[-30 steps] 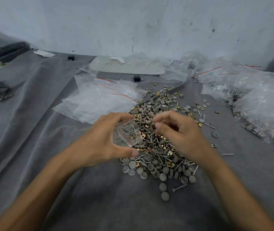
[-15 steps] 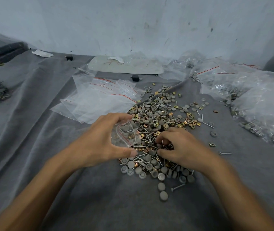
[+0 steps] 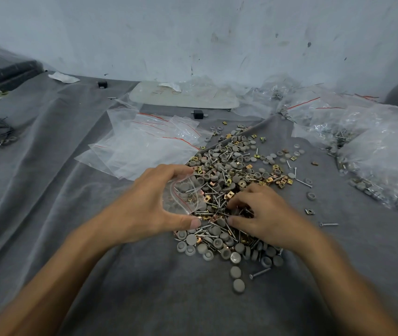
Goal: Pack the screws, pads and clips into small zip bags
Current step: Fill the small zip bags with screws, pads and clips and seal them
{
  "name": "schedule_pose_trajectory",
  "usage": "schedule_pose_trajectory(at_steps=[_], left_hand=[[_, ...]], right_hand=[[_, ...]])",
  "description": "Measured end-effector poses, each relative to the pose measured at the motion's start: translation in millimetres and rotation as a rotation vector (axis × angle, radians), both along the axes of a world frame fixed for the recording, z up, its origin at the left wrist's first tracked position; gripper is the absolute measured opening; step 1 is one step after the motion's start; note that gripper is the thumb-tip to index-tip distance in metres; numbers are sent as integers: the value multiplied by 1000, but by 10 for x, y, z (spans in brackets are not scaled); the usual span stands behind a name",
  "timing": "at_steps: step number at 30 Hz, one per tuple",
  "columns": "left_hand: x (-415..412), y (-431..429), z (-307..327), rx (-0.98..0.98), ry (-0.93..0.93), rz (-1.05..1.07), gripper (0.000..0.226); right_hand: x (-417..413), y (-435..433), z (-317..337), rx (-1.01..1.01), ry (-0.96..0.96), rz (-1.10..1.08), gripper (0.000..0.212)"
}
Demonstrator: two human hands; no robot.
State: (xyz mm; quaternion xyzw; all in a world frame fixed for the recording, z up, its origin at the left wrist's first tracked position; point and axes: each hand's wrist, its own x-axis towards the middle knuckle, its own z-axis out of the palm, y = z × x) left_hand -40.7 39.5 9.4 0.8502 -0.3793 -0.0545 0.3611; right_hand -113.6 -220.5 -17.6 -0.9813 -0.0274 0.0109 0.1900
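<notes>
While the left hand holds a small clear red-lined zip bag, the right hand curls into the grey-and-gold hardware heap, its grip's contents hidden.

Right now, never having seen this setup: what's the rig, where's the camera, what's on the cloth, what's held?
No machine here: a person works with two bare hands. The current picture comes from a wide-angle camera worn on the head, looking forward and down, so both forearms enter from the bottom. A grey cloth covers the surface. In the middle lies a loose pile of silver screws, round grey pads and brass-coloured square clips. Left of it sits a stack of empty clear zip bags with red seal lines; filled clear bags lie on the right. The left hand holds a small clear zip bag with some parts inside. The right hand digs curled fingers into the pile; whether it has pinched anything cannot be seen.
</notes>
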Motion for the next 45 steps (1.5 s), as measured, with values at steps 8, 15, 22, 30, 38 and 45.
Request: schedule_pose_trajectory(at_steps=[8, 15, 22, 30, 38, 45], left_hand=[[2, 7, 0, 1, 11, -1, 86], [2, -1, -4, 26, 3, 10, 86], [3, -18, -21, 46, -31, 4, 92], [-1, -5, -21, 45, -4, 9, 89], [-4, -5, -24, 45, 12, 8, 90], [-2, 4, -21, 54, 18, -1, 90]], right_hand=[[4, -29, 17, 116, -89, -22, 8], [-11, 102, 135, 622, -342, -20, 6], [-2, 430, 194, 844, -256, 150, 20], [93, 174, 69, 286, -254, 14, 19], [208, 192, -92, -68, -94, 64, 33], [189, 202, -84, -114, -123, 94, 20]])
